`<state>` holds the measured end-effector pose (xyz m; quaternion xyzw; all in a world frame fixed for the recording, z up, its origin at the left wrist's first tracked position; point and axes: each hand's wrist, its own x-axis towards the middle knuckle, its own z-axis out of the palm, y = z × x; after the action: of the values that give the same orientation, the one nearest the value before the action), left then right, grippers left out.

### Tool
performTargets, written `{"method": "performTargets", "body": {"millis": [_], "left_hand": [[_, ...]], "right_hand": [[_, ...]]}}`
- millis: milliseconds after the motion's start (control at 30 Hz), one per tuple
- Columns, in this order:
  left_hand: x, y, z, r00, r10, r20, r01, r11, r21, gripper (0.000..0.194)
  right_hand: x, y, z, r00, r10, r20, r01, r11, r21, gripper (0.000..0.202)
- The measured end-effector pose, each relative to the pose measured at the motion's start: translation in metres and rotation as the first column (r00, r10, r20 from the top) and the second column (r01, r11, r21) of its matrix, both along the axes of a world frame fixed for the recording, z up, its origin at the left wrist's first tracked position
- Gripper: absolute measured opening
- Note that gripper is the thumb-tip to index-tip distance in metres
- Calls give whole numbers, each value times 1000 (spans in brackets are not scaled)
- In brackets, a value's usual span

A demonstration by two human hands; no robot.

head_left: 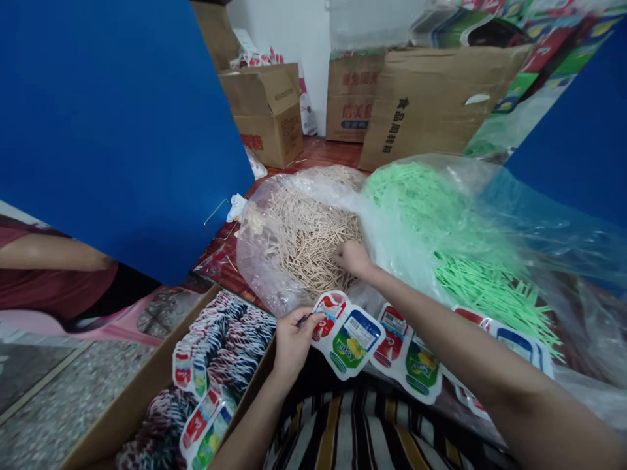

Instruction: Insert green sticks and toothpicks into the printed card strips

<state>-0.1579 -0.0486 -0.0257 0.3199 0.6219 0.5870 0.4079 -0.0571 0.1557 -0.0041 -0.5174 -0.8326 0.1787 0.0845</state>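
Observation:
My left hand (295,339) pinches the left edge of a red-and-green printed packet (349,336) with Coca-Cola and Sprite style pictures. My right hand (353,258) reaches into a clear plastic bag of thin beige sticks (313,241), its fingertips closed at the pile; whether a stick is between them is too small to tell. More printed packets (420,362) lie under and beside my right forearm. A bag of bright green sticks (484,287) lies right of the beige ones.
An open carton (147,372) at the lower left holds rows of stacked packets. Cardboard boxes (435,98) stand at the back. A blue panel (117,130) rises on the left, another (578,143) on the right. A person's arm (53,253) shows at the far left.

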Motion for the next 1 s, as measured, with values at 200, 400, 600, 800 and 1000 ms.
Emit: {"method": "performTargets", "body": {"millis": [200, 400, 600, 800, 1000], "left_hand": [[-1, 9, 0, 992, -8, 123, 11, 1000, -21, 13], [12, 15, 3, 978, -77, 192, 81, 997, -12, 14], [22, 13, 11, 934, -150, 325, 157, 988, 6, 17], [27, 10, 19, 935, -171, 312, 180, 984, 0, 17], [34, 9, 19, 912, -214, 349, 227, 974, 4, 19]], "right_hand": [[35, -44, 43, 695, -15, -719, -82, 992, -100, 32], [56, -94, 54, 376, -95, -922, -219, 957, -188, 21], [74, -95, 46, 519, 70, -852, -311, 944, -112, 16], [102, -100, 75, 701, 603, -381, -631, 773, 64, 24], [114, -108, 85, 735, 602, -313, -646, 761, -55, 28]]}}
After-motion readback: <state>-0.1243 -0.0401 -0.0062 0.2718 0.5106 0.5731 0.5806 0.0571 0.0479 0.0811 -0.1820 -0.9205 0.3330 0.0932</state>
